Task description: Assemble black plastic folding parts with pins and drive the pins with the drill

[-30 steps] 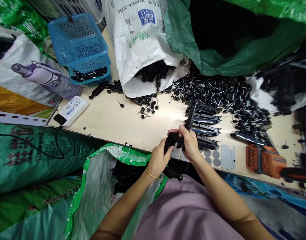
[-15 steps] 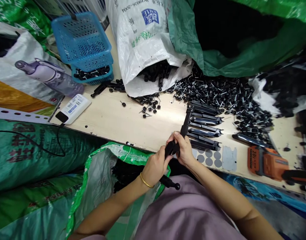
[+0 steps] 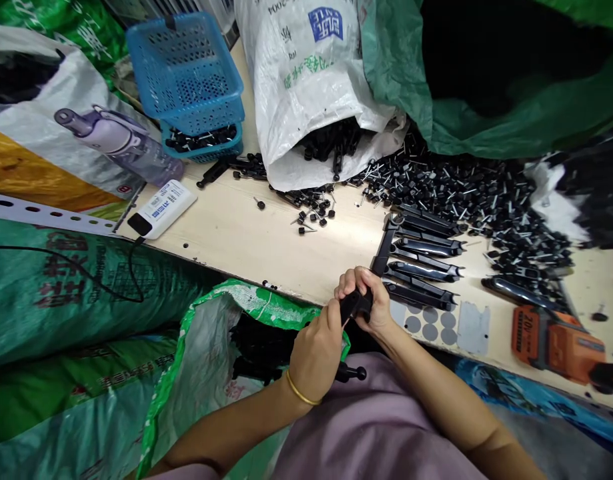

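Note:
Both hands meet at the front edge of the pale wooden table (image 3: 246, 243). My right hand (image 3: 369, 300) is closed round a long black plastic arm (image 3: 383, 250) that slants up and away from it. My left hand (image 3: 316, 350), with a gold bangle at the wrist, is closed on the arm's thicker lower end (image 3: 350, 305). A black knobbed piece (image 3: 351, 373) sticks out below the hands, over my lap. Just right of the hands lies a row of several finished black arms (image 3: 426, 257).
A heap of small black pins (image 3: 491, 200) covers the table's back right. A white sack (image 3: 311, 87) spills black parts. Stacked blue baskets (image 3: 191, 80) stand at the back left, a white power bank (image 3: 161, 208) nearer. An orange drill (image 3: 556, 343) lies right. An open green sack (image 3: 236, 347) holds black parts.
The hands have drawn a little nearer to me and lower, bringing the black arm with them. The view has shifted so everything sits further right.

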`<act>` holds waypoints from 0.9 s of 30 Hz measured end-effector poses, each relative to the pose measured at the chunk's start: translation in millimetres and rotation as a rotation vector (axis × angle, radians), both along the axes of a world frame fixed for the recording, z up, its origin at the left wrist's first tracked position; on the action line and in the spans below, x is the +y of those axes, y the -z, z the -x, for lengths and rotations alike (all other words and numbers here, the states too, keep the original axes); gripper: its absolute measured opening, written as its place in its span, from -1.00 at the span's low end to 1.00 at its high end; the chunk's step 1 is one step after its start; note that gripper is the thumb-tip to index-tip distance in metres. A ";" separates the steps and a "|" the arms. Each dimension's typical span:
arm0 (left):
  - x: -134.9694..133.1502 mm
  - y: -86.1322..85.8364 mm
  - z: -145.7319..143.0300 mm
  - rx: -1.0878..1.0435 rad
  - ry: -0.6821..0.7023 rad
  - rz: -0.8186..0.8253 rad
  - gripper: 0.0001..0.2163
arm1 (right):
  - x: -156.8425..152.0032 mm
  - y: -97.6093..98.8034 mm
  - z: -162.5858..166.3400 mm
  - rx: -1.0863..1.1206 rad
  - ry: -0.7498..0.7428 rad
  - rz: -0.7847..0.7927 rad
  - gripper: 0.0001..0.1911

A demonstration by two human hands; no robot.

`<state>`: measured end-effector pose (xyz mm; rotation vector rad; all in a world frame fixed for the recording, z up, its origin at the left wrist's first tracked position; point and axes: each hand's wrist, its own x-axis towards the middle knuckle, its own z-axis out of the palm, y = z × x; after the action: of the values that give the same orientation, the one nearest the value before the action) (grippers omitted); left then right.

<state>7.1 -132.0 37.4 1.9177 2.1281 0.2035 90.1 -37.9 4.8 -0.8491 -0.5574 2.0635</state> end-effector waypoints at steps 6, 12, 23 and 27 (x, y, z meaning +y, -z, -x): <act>2.1 -0.9 1.8 0.002 0.024 0.056 -0.75 | -3.0 2.5 -0.2 -0.051 0.017 -0.016 -0.59; 43.6 8.6 57.3 0.055 0.066 0.134 -0.81 | 5.3 9.0 -19.0 -0.431 -0.201 -0.269 -0.76; 117.2 76.7 91.4 0.079 0.302 -0.047 -0.69 | 182.2 -18.4 -111.5 -1.456 -0.055 -0.964 -0.83; 131.9 68.6 109.6 -0.070 0.416 -0.114 -0.62 | 253.1 16.9 -138.9 -1.891 -0.151 -1.023 -0.70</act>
<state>-102.5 -0.1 -31.2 2.3267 1.6574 0.3061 229.0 215.2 -12.2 -1.7841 -2.2998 0.1754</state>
